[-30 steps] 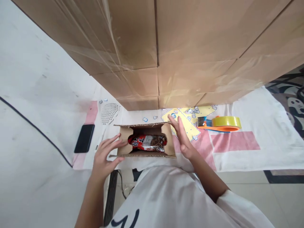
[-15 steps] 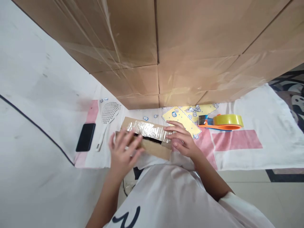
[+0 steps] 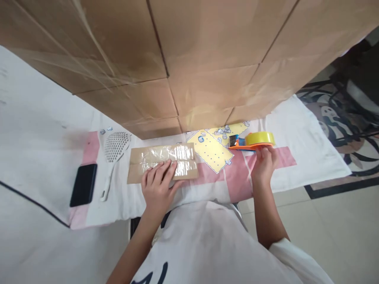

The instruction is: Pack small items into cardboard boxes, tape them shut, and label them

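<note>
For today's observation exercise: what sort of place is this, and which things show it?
Probably a home packing spot: a wall of taped cardboard cartons, a small closed box on a cloth-covered surface, and a tape dispenser.

Can't see what's inside the box [image 3: 162, 162], flaps down and the left hand [image 3: 157, 188] flat over the seam. Right hand [image 3: 263, 165] fingertips tucked under the tape gun [image 3: 251, 141], grip unclear. Big cartons [image 3: 189, 59] cut off at the top edge. Tiny bits on the yellow sheet [image 3: 211, 149] too small to make out.
</note>
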`<state>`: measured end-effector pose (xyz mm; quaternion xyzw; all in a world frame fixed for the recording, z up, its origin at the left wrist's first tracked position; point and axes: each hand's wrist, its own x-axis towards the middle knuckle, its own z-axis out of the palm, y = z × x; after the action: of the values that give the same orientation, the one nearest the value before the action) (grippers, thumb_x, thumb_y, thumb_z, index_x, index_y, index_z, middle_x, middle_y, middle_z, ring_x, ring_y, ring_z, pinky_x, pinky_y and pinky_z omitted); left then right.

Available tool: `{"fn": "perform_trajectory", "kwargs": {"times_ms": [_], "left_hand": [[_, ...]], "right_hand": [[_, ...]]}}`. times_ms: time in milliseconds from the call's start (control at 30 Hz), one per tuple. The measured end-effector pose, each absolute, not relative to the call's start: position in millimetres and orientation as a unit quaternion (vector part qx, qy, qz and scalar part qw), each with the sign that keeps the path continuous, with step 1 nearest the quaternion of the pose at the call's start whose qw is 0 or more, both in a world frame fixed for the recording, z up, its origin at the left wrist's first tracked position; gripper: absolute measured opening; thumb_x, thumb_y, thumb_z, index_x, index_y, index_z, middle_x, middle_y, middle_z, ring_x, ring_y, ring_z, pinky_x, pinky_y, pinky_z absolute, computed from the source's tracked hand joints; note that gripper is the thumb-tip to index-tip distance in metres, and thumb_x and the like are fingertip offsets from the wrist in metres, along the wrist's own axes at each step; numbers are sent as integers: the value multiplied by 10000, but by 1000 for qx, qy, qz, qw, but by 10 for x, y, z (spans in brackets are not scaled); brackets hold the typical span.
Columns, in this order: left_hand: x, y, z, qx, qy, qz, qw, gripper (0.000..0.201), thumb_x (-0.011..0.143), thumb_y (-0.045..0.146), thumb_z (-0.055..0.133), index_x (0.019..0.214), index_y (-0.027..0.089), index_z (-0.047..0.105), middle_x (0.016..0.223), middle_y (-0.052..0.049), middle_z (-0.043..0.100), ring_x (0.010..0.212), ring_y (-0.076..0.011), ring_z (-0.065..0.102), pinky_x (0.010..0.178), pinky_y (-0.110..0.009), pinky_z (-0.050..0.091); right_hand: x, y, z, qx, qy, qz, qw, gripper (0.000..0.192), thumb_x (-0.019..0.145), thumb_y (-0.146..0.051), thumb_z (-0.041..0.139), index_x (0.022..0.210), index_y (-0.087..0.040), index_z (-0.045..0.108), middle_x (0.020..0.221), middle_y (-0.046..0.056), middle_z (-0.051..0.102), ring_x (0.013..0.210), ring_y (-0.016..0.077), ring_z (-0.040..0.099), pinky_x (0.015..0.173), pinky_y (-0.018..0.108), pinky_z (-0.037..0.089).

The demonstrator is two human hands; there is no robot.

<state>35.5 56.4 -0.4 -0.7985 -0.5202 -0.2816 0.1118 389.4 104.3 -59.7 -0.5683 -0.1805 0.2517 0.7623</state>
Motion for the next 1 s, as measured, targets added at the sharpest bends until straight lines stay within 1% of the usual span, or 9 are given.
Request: {"fn": "perform_trajectory", "kwargs": {"times_ms": [133, 333, 500, 700, 767, 800, 900, 933, 1000], "left_hand": [[551, 695, -90, -758, -558, -314, 125, 608, 897, 502, 721, 1434, 250, 588, 1293, -95, 729, 1157, -320, 641, 1008, -430, 358], [590, 665, -56, -745, -589, -296, 99, 544, 870, 528, 736, 1326, 239, 668, 1258, -140, 697, 1089, -330, 612, 979, -451, 360], [549, 640, 74, -759, -577, -290, 84, 484, 867, 465, 751, 1285, 233, 674, 1194, -130, 686, 1091, -306, 623, 984, -445, 412], [691, 601, 173, -763, -515, -378, 102, 250, 851, 274, 767, 1095, 242, 724, 1027, -75, 745, 1010, -259, 681, 965, -423, 465], [938, 549, 179, -776, -478, -410, 27, 215, 865, 239, 738, 1079, 243, 721, 942, -54, 746, 888, -211, 686, 877, -364, 496], [1098, 530, 177, -780, -465, -415, -48, 248, 879, 243, 721, 1126, 246, 709, 890, -36, 738, 806, -179, 674, 812, -326, 504], [1603, 564, 153, -722, -484, -356, -343, 579, 905, 356, 701, 1445, 226, 539, 747, 23, 680, 610, -116, 580, 628, -249, 457], [1742, 611, 139, -691, -490, -332, -415, 635, 901, 386, 700, 1479, 205, 509, 688, 43, 643, 579, -108, 552, 608, -240, 437], [1932, 739, 100, -649, -497, -296, -494, 571, 898, 419, 688, 1406, 175, 597, 563, 80, 526, 522, -97, 470, 587, -238, 391]], "right_hand": [[4117, 1287, -640, -565, -237, 314, 725, 232, 850, -420, 662, 841, -204, 577, 855, -13, 618, 900, 160, 654, 939, 335, 535], [4005, 1394, -547, -608, -302, 304, 669, 405, 898, -593, 629, 817, -196, 636, 832, 17, 690, 886, 203, 681, 855, 354, 576], [3782, 1272, -393, -537, -347, 350, 684, 422, 955, -576, 557, 1032, -190, 708, 1017, 78, 773, 993, 242, 735, 921, 415, 590], [3633, 1160, -162, -522, -345, 356, 694, 412, 969, -577, 517, 1054, -214, 693, 1043, 92, 786, 1067, 272, 742, 908, 441, 611], [3571, 1118, -84, -524, -343, 362, 691, 433, 960, -598, 511, 1055, -216, 691, 1024, 93, 785, 1085, 289, 736, 896, 453, 621], [3535, 1091, -51, -521, -340, 367, 691, 442, 956, -604, 509, 1046, -214, 696, 1007, 94, 784, 1092, 299, 733, 894, 461, 624], [3437, 995, 2, -499, -343, 395, 691, 463, 965, -606, 492, 954, -210, 733, 947, 99, 778, 1103, 322, 724, 903, 478, 628], [3417, 967, 1, -489, -349, 407, 688, 472, 969, -607, 487, 914, -214, 742, 927, 99, 775, 1093, 325, 725, 903, 481, 630], [3403, 932, -26, -475, -368, 424, 678, 494, 975, -620, 479, 860, -226, 753, 886, 92, 771, 1046, 322, 736, 881, 480, 638]]}}
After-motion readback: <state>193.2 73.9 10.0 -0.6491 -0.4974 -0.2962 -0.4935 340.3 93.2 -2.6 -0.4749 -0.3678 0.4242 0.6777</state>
